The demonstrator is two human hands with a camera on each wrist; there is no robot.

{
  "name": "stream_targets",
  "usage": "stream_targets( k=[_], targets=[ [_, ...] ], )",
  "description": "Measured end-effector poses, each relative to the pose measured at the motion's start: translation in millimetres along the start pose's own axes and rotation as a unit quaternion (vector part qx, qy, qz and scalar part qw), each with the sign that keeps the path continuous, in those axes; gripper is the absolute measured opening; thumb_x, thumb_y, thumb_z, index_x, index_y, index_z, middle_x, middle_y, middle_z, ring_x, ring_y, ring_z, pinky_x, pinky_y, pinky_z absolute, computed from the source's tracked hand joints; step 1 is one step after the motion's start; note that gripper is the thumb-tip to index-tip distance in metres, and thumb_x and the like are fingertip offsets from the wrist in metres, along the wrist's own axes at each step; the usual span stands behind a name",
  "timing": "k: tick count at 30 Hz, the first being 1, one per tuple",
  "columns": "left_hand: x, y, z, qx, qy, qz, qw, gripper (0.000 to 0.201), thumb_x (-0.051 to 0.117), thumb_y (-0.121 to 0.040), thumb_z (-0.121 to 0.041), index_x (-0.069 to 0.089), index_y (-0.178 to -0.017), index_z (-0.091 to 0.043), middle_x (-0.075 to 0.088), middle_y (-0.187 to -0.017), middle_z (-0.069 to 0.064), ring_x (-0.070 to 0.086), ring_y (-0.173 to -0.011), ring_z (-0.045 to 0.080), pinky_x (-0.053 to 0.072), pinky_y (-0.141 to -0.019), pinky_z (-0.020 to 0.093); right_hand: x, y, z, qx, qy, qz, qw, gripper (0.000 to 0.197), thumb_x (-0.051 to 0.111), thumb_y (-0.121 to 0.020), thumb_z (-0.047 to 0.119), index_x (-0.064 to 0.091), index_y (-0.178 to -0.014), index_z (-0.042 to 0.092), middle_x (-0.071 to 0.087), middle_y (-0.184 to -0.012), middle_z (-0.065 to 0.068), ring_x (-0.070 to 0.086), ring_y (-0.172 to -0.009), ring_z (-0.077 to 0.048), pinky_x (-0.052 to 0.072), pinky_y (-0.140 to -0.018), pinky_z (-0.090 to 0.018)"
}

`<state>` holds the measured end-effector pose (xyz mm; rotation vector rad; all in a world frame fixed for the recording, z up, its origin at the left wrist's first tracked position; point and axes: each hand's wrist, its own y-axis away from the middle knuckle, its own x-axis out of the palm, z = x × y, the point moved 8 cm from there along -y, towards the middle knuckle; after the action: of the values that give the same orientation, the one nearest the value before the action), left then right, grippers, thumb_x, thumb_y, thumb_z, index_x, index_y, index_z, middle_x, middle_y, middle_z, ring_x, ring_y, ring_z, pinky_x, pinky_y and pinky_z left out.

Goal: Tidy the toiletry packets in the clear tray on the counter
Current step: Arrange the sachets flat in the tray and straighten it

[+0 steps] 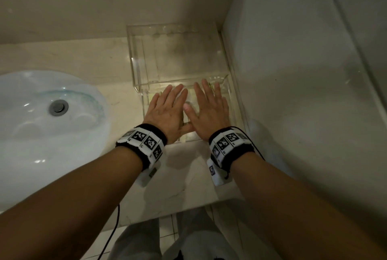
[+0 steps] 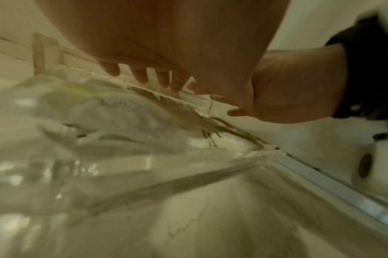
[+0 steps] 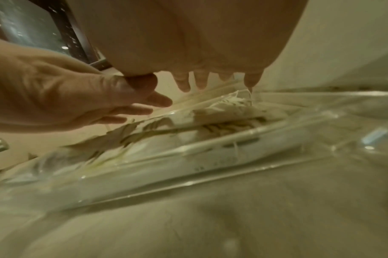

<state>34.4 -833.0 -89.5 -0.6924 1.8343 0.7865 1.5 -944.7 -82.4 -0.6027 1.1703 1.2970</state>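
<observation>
You had your left hand (image 1: pixel 167 111) and right hand (image 1: pixel 207 111) spread flat, fingers straight, holding nothing, over the toiletry packets (image 3: pixel 210 125) in the clear tray (image 1: pixel 227 76). The packets lay crumpled and overlapping inside it, so most straightening seemed left.

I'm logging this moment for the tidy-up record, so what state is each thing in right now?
left hand: open, fingers straight, flat over the packets.
right hand: open, fingers straight, flat beside the left.
toiletry packets: lying in the tray's front section under both hands.
clear tray: upright on the counter, back section shows no packets.
sink: no standing water visible; whether the drain is shut can't be told.
</observation>
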Motion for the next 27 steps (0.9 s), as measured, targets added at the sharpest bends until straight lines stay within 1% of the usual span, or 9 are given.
stream_targets(
  k=[1, 3, 5, 7, 11, 15, 20, 24, 27],
  targets=[
    [0.4, 1.2, -0.5, 0.003, -0.004, 0.000, 1.000, 0.107, 0.024, -0.075, -0.085, 0.016, -0.157, -0.016, 0.010, -0.165, 0.004, 0.005, -0.152, 0.025, 0.009, -0.121, 0.049, -2.1, 0.0, -0.5, -0.002, 0.001, -0.007, 1.000, 0.070, 0.026, -0.096, 0.062, 0.005, -0.156, 0.033, -0.007, -0.165, 0.008, -0.017, -0.151, -0.019, -0.003, -0.121, -0.047],
    [5.1, 3.3, 0.9, 0.000, -0.014, 0.012, 1.000, 0.110, 0.024, -0.074, -0.087, 0.013, -0.157, -0.017, 0.008, -0.166, 0.005, 0.003, -0.152, 0.025, 0.008, -0.121, 0.048, 2.9, -1.2, -9.4, 0.007, 0.003, 0.003, 1.000, 0.072, 0.027, -0.095, 0.065, 0.004, -0.156, 0.033, -0.008, -0.165, 0.008, -0.017, -0.151, -0.019, -0.003, -0.120, -0.046],
    [14.6, 5.9, 7.7, -0.020, -0.021, 0.037, 0.999, 0.111, 0.027, -0.074, -0.089, 0.004, -0.158, -0.021, 0.000, -0.166, 0.004, -0.002, -0.152, 0.026, 0.005, -0.122, 0.047, 15.0, -0.7, -22.4, 0.019, 0.015, 0.029, 0.999, 0.077, 0.025, -0.093, 0.068, 0.000, -0.156, 0.032, -0.012, -0.165, 0.007, -0.016, -0.151, -0.020, 0.000, -0.122, -0.046],
    [22.9, 8.0, 14.5, -0.035, -0.035, 0.049, 0.998, 0.112, 0.028, -0.073, -0.090, -0.006, -0.158, -0.025, -0.006, -0.166, 0.005, -0.006, -0.151, 0.028, 0.004, -0.121, 0.047, 26.9, 1.4, -31.1, 0.018, 0.029, 0.040, 0.999, 0.080, 0.024, -0.092, 0.069, -0.005, -0.155, 0.031, -0.015, -0.165, 0.005, -0.014, -0.152, -0.021, 0.003, -0.123, -0.045],
    [28.7, 8.1, 17.0, -0.050, -0.071, 0.051, 0.995, 0.110, 0.022, -0.074, -0.090, -0.014, -0.156, -0.026, -0.012, -0.165, 0.011, -0.010, -0.151, 0.032, 0.006, -0.122, 0.048, 32.6, 1.9, -33.1, 0.016, 0.043, 0.011, 0.999, 0.081, 0.020, -0.090, 0.071, -0.007, -0.155, 0.030, -0.013, -0.165, 0.002, -0.008, -0.152, -0.021, 0.005, -0.121, -0.042],
    [28.3, 5.9, 14.1, -0.052, -0.094, 0.054, 0.993, 0.108, 0.020, -0.075, -0.089, -0.015, -0.155, -0.025, -0.014, -0.164, 0.013, -0.011, -0.150, 0.034, 0.008, -0.121, 0.048, 33.3, 0.1, -33.6, 0.017, 0.048, 0.009, 0.999, 0.081, 0.022, -0.091, 0.070, -0.005, -0.155, 0.029, -0.011, -0.166, 0.002, -0.007, -0.153, -0.022, 0.008, -0.121, -0.043],
    [27.6, 5.5, 13.3, -0.054, -0.096, 0.056, 0.992, 0.107, 0.019, -0.076, -0.088, -0.016, -0.155, -0.025, -0.015, -0.164, 0.013, -0.011, -0.150, 0.034, 0.009, -0.121, 0.048, 31.7, 0.8, -32.5, 0.019, 0.046, 0.013, 0.999, 0.081, 0.021, -0.091, 0.070, -0.004, -0.156, 0.029, -0.013, -0.165, 0.003, -0.007, -0.152, -0.022, 0.008, -0.121, -0.042],
    [27.2, 6.4, 13.7, -0.056, -0.086, 0.070, 0.992, 0.108, 0.021, -0.075, -0.088, -0.017, -0.155, -0.026, -0.016, -0.164, 0.012, -0.012, -0.150, 0.034, 0.008, -0.121, 0.048, 31.4, 0.8, -32.1, 0.020, 0.045, 0.020, 0.999, 0.081, 0.022, -0.091, 0.070, -0.005, -0.155, 0.029, -0.014, -0.165, 0.003, -0.008, -0.152, -0.022, 0.006, -0.121, -0.043],
    [21.9, 7.5, 12.8, -0.060, -0.055, 0.063, 0.995, 0.112, 0.024, -0.071, -0.091, -0.010, -0.157, -0.027, -0.011, -0.165, 0.011, -0.008, -0.150, 0.034, 0.007, -0.121, 0.049, 31.0, -0.2, -32.5, 0.025, 0.021, 0.049, 0.998, 0.080, 0.025, -0.092, 0.069, -0.006, -0.155, 0.030, -0.017, -0.164, 0.005, -0.012, -0.152, -0.022, 0.004, -0.122, -0.045]
  ],
)
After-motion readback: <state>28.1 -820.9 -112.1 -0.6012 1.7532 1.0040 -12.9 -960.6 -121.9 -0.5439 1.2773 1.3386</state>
